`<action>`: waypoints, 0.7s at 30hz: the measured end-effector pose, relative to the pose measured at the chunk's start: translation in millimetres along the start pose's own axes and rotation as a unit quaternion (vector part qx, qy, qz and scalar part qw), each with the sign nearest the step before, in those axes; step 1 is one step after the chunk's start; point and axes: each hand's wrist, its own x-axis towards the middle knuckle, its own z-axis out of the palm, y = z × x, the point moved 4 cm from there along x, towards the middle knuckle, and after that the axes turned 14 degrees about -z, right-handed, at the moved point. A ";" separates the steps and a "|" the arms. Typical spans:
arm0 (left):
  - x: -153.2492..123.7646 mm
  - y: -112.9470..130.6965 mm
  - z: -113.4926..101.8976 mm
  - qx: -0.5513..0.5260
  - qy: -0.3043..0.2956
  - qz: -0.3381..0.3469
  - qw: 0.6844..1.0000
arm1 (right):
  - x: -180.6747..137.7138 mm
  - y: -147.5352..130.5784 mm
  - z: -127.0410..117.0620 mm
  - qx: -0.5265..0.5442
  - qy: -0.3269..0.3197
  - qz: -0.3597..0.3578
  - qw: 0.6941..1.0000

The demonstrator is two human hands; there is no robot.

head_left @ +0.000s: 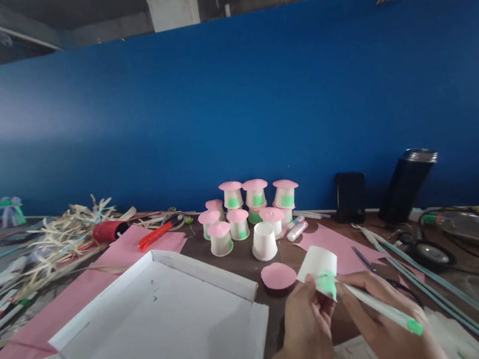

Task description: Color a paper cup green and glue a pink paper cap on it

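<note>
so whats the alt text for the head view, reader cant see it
The left hand holds a white cup with a green patch while the right hand holds a marker close to it. Beyond, small cups topped with pink circles stand on a dark table by a blue wall, with a white box at left.

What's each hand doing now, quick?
Left hand: closed on a white cup with a green patch.
Right hand: closed around a white pen with a green end.
</note>
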 end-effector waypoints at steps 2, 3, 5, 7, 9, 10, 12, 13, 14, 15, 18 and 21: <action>0.3 -0.1 0.7 0.002 -0.018 0.011 1.000 | -0.3 -0.3 -0.3 0.003 0.003 0.007 1.000; 0.5 -0.4 0.2 0.002 -0.018 0.013 1.000 | -0.3 -0.4 0.4 0.010 -0.004 0.009 1.000; 1.0 -1.2 -1.4 0.002 -0.003 0.007 1.000 | -0.4 -0.3 1.8 0.018 -0.018 0.012 1.000; 1.0 -1.2 -1.4 0.001 -0.003 0.001 1.000 | -0.3 0.2 1.3 0.010 -0.012 0.012 1.000; 0.3 -0.2 0.2 0.002 -0.015 0.003 1.000 | 0.0 0.4 -0.3 -0.001 0.008 0.009 1.000; -0.1 0.4 0.9 0.003 -0.020 0.006 1.000 | 0.4 0.1 -0.6 0.000 0.011 0.006 1.000; -0.5 0.6 0.8 0.005 -0.014 0.007 1.000 | 1.1 -1.0 0.3 0.008 0.000 -0.003 1.000; -0.3 0.2 0.1 0.006 -0.007 0.005 1.000 | 1.4 -1.7 1.2 0.014 -0.012 -0.009 1.000; 0.0 -0.3 -0.6 0.006 -0.003 0.003 1.000 | 1.6 -2.2 1.8 0.016 -0.019 -0.012 1.000; 0.5 -0.9 -1.1 0.005 -0.002 0.003 1.000 | 1.5 -2.3 1.9 0.014 -0.020 -0.012 1.000; 1.9 -1.5 -1.2 -0.002 -0.023 0.011 1.000 | 0.9 -1.4 0.4 0.000 0.000 -0.001 1.000; 2.2 -0.9 -1.6 -0.003 -0.024 0.016 1.000 | 0.8 -2.3 1.1 0.004 -0.010 -0.005 1.000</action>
